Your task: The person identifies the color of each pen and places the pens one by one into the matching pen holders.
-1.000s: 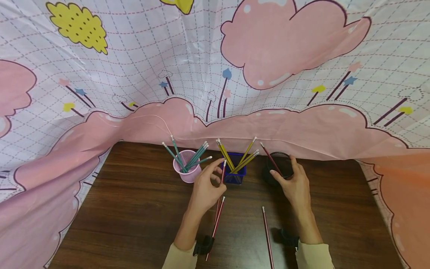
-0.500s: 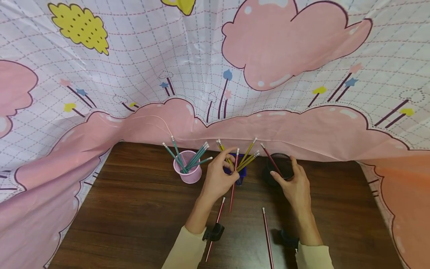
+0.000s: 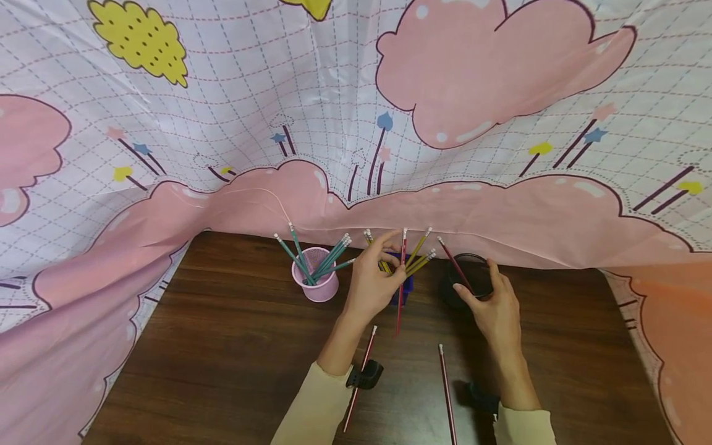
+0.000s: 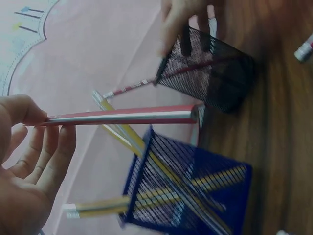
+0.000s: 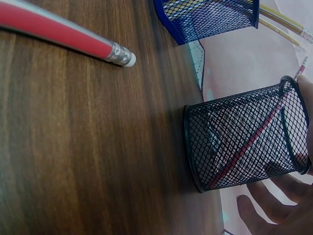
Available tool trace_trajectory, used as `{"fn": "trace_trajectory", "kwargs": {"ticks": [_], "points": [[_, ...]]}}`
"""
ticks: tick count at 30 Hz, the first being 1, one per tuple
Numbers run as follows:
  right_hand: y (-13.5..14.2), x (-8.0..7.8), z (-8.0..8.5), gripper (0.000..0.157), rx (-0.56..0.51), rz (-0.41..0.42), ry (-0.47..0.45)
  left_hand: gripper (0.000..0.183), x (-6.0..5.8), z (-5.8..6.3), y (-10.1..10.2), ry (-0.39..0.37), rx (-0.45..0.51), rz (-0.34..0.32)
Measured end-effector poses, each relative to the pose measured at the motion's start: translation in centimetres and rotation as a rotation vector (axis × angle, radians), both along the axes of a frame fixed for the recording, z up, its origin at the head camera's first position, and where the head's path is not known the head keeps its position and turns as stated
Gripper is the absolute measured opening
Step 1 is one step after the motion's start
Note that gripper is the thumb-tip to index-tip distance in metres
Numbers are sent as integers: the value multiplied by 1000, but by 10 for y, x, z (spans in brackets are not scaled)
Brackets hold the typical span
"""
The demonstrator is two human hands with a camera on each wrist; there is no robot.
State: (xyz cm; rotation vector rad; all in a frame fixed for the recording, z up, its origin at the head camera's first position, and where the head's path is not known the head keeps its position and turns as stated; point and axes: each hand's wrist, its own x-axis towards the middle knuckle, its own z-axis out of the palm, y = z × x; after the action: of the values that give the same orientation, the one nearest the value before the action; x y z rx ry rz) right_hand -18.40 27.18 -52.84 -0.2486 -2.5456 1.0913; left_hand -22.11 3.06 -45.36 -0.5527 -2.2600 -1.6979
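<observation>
My left hand [image 3: 374, 284] pinches a red pencil [image 3: 400, 303] near its eraser end, between thumb and fingers. The pencil hangs in front of the blue mesh pencil holder [image 4: 195, 183], which contains several yellow pencils [image 3: 418, 247]. On the right, my right hand [image 3: 497, 312] holds the black mesh pencil cup [image 5: 239, 139] near its rim, thumb on one side and fingers on the other. One red pencil [image 3: 453, 258] leans inside that cup, eraser up. The cup stands upright on the table; part of the blue holder is hidden behind my left hand.
A pink mesh cup [image 3: 321, 292] with several teal pencils [image 3: 300, 259] stands at the left. Two red pencils lie on the wooden table [image 3: 222, 352]: one [image 3: 364, 361] under my left wrist, another [image 3: 447, 392] nearer the right arm. A patterned cloth [image 3: 250, 123] hangs behind.
My left hand has carried the red pencil rightward, from beside the pink cup to in front of the blue holder. The right hand keeps its hold on the black cup.
</observation>
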Motion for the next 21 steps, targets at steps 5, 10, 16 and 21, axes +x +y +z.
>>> {"fn": "trace_trajectory", "kwargs": {"ticks": [5,10,16,21], "points": [[1,-1,0,85,25,17,19,52,0,26,14,33,55,-59],[0,-2,-1,85,25,33,38,46,7,52,20,28,68,-100],[0,-3,-1,85,27,31,45,46,1,51,29,51,122,-150],[1,-2,-1,85,29,27,42,46,-1,55,40,63,103,-138]]}}
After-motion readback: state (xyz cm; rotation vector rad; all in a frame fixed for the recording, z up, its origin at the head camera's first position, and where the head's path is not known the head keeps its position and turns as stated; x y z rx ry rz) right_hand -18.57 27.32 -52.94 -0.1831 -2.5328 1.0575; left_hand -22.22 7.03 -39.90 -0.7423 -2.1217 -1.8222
